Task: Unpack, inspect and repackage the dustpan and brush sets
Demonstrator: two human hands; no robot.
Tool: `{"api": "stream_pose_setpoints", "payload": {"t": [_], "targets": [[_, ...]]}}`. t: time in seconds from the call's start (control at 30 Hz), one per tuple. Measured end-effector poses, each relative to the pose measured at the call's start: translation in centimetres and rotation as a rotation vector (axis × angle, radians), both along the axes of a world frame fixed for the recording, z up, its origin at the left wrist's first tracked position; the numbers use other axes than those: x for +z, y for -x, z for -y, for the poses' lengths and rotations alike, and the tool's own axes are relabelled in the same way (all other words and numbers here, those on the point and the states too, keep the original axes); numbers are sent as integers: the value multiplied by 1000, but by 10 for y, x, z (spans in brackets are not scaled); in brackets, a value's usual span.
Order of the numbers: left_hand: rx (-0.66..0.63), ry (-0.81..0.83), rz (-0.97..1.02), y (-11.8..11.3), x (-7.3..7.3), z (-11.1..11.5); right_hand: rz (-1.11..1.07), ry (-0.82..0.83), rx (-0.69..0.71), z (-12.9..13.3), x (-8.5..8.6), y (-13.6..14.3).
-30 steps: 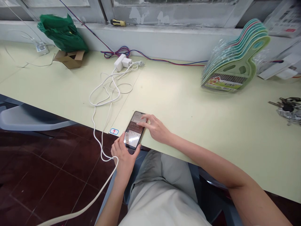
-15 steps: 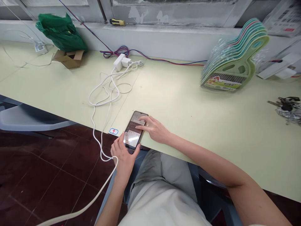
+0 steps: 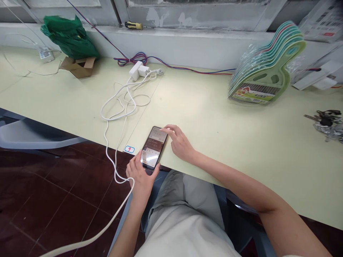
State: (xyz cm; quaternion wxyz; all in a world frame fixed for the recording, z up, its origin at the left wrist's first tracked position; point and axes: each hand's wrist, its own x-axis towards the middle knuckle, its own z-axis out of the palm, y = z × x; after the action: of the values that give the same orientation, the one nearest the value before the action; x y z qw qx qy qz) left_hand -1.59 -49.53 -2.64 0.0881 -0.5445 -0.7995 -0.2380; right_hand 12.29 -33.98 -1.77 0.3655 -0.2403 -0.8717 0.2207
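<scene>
A smartphone [image 3: 154,148] with a lit screen lies tilted at the front edge of the pale table. My left hand [image 3: 140,173] grips its lower end, with the thumb on the right side and the fingers along the left. Over the upper right corner of the screen reaches my right hand [image 3: 180,142], its index finger stretched out and nothing held in it. Whether that fingertip touches the glass I cannot tell. A white cable [image 3: 115,167] hangs over the table edge and passes by my left wrist.
White power adapters [image 3: 138,70] stand behind the loose cable loops. A green bag [image 3: 69,37] and a cardboard box [image 3: 78,67] are at the back left. Wrapped dustpans [image 3: 264,78] lean at the right, with keys [image 3: 325,119] farther over. A screwdriver [image 3: 134,25] lies on the ledge.
My right hand has moved up and slightly right, from the middle of the phone's screen to its top right corner. The left hand and phone have stayed in place.
</scene>
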Motion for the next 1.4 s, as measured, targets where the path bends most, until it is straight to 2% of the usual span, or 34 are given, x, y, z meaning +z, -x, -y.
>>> {"api": "stream_pose_setpoints", "payload": {"t": [0.17, 0.43, 0.93, 1.2, 1.4], "targets": [[9, -3, 0, 0, 0, 0, -91, 71, -59, -2, -2, 0], [11, 6, 11, -1, 1, 0, -81, 63, -68, -3, -3, 0], [2, 9, 19, -1, 2, 0, -24, -35, 30, -2, -9, 2], [15, 20, 24, -1, 1, 0, 109, -100, -34, 1, -7, 1], [4, 15, 35, 0, 2, 0, 3, -34, 57, -1, -8, 1]]}}
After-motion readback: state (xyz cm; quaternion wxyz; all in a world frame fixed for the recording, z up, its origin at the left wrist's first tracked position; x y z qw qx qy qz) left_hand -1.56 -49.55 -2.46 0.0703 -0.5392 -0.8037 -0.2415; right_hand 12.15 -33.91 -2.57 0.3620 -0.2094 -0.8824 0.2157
